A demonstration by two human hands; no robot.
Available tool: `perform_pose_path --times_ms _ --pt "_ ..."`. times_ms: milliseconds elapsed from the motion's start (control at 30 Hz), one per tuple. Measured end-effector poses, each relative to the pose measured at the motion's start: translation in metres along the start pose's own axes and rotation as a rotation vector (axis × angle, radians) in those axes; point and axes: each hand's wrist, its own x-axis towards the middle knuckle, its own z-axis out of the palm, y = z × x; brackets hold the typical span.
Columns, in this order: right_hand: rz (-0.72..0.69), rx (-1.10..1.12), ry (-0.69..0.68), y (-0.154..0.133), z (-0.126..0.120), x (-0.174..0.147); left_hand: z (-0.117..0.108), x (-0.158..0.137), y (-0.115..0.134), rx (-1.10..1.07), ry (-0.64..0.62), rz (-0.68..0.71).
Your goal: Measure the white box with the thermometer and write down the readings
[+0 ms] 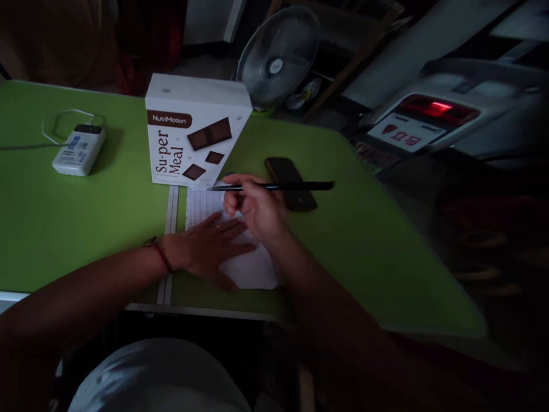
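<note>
I am logging centre frame | left hand (210, 249) lying flat, open, pinning paper sheet (253, 266) | right hand (257, 209) gripping pen (278, 186) above it | lower sheet showing blank, printed top part

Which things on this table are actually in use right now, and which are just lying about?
In use: pen in right hand; paper sheet under left hand.
Lying about: white box, dark phone, white device, fan.

We see a thin black pen (274, 186) held level, tip left, above a white printed sheet (253, 266) lying flat near the surface's front edge.
</note>
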Motion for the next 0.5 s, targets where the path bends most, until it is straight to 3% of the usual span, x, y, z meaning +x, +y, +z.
perform_pose_path --times_ms 100,167,500 --pt "0.151 -0.074 -0.073 0.015 0.0 0.0 0.0 -0.001 0.004 -0.009 0.031 0.009" --pt "0.17 -0.116 -0.054 0.022 -0.003 0.002 0.0 -0.002 0.006 -0.005 0.036 0.01" --pt "0.028 -0.284 0.116 0.039 -0.016 0.013 -0.005 -0.002 0.004 0.002 -0.003 0.001"
